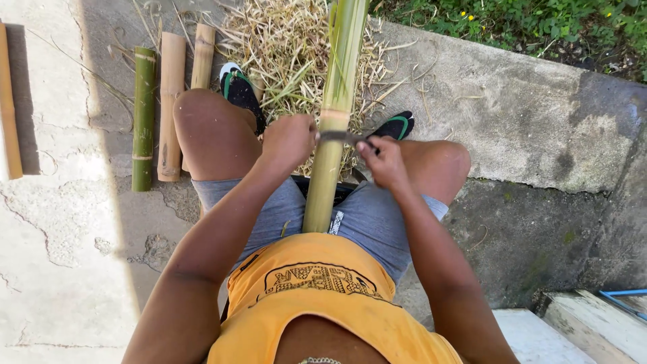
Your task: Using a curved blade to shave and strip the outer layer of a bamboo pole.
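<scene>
Seated as I am on a low step, the nearest thing in my view is the bamboo pole (328, 168), whose butt end rests between my thighs against my grey shorts. Its long axis runs straight away from me, rising toward the top edge of the picture, where the green upper part leaves the frame. Both hands sit level with each other across the pole, about equally near it. My left hand (288, 140) is a closed fist just left of the pole, fingers wrapped on one end of a dark blade (342, 137). My right hand (385, 162) is just right of the pole, fingers pinched together on the blade's other end. The blade lies crosswise, at a right angle to the pole, pressed on its pale skin just below a node. Beyond my knees my feet in black sandals (240, 91) rest on the concrete, at the edge of a heap of dry shavings (283, 47). Farther left, cut bamboo lengths (159, 108) lie side by side on the ground. Green weeds (532, 27) border the far right corner.
</scene>
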